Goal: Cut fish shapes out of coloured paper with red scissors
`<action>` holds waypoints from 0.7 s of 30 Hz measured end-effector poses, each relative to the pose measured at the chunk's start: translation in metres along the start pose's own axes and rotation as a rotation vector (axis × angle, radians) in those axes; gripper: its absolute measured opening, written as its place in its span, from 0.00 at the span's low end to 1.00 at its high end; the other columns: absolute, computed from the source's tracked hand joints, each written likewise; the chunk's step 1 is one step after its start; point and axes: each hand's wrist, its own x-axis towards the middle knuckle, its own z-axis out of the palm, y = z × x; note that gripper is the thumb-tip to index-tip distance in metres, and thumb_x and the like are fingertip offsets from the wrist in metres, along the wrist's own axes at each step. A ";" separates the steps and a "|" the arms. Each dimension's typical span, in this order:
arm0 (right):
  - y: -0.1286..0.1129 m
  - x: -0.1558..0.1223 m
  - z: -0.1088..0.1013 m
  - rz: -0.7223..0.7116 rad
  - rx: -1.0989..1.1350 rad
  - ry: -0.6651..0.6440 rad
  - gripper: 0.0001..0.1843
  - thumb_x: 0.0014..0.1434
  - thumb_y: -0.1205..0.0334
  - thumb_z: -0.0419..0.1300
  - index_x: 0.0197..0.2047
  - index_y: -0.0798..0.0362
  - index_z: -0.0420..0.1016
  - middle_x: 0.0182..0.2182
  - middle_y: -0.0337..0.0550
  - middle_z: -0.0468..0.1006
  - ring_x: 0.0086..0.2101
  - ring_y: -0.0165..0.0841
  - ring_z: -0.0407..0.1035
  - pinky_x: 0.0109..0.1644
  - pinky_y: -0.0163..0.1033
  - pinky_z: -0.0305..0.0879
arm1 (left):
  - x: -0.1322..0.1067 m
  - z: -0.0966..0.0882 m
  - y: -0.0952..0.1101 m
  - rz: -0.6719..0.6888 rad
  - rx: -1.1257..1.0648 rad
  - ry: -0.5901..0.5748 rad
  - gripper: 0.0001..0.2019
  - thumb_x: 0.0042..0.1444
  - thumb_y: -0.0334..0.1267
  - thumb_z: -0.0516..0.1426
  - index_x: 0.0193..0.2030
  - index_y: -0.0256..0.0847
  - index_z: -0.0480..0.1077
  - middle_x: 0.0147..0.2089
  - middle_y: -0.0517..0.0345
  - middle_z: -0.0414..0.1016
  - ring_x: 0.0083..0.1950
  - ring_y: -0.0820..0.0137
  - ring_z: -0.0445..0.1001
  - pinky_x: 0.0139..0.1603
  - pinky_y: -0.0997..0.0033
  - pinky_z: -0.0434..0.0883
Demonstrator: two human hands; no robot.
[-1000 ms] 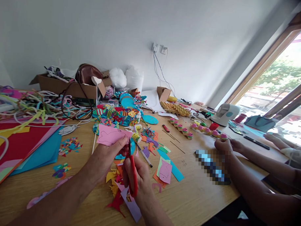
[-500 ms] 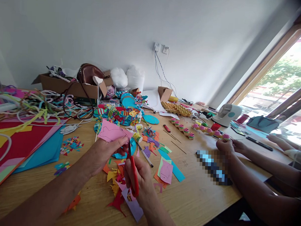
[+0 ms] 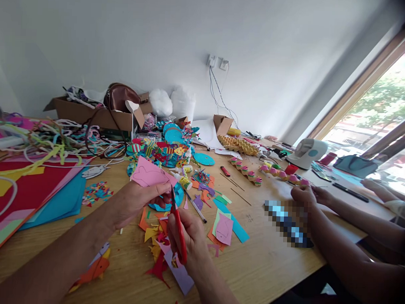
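A piece of pink paper (image 3: 148,173) with a fish outline drawn on it is pinched in my left hand (image 3: 136,203), above the table. My right hand (image 3: 186,233) grips red-handled scissors (image 3: 179,233), their blades pointing up at the paper's right edge. Below the scissors lie orange, yellow, red and purple paper scraps (image 3: 180,273). Just right of my right hand, another pink paper with a drawn fish (image 3: 224,229) rests on green and orange sheets. Cut orange fish shapes (image 3: 97,269) lie under my left forearm.
Coloured sheets (image 3: 54,204) and tangled pipe cleaners (image 3: 66,138) cover the left side. A cardboard box (image 3: 91,115) stands against the wall. At right, another person's hands (image 3: 303,195) hold a painted egg-carton strip (image 3: 281,173); a white sewing machine (image 3: 308,153) stands behind.
My left hand and the pink paper have shifted slightly left, and the left forearm has moved, showing more of the orange fish shapes. The scissors stay at the paper's right edge.
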 end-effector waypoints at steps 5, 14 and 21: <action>-0.002 0.001 0.000 -0.012 -0.056 0.001 0.20 0.62 0.53 0.51 0.20 0.52 0.58 0.14 0.31 0.57 0.18 0.24 0.51 0.21 0.30 0.45 | -0.001 -0.003 0.006 -0.013 0.049 -0.019 0.07 0.46 0.40 0.63 0.26 0.40 0.76 0.26 0.58 0.76 0.29 0.69 0.74 0.29 0.74 0.71; -0.009 0.001 0.002 0.033 0.039 -0.026 0.23 0.60 0.47 0.52 0.20 0.51 0.56 0.13 0.31 0.58 0.16 0.24 0.52 0.19 0.30 0.48 | -0.003 -0.003 0.008 -0.019 0.079 -0.031 0.07 0.46 0.40 0.62 0.24 0.40 0.76 0.25 0.56 0.77 0.27 0.69 0.73 0.28 0.73 0.70; -0.012 0.000 0.002 0.037 0.119 -0.040 0.25 0.59 0.42 0.53 0.20 0.51 0.57 0.13 0.31 0.59 0.16 0.24 0.53 0.19 0.29 0.49 | -0.006 0.003 0.009 -0.014 0.065 -0.022 0.07 0.46 0.38 0.61 0.24 0.37 0.75 0.24 0.57 0.76 0.26 0.70 0.72 0.28 0.73 0.70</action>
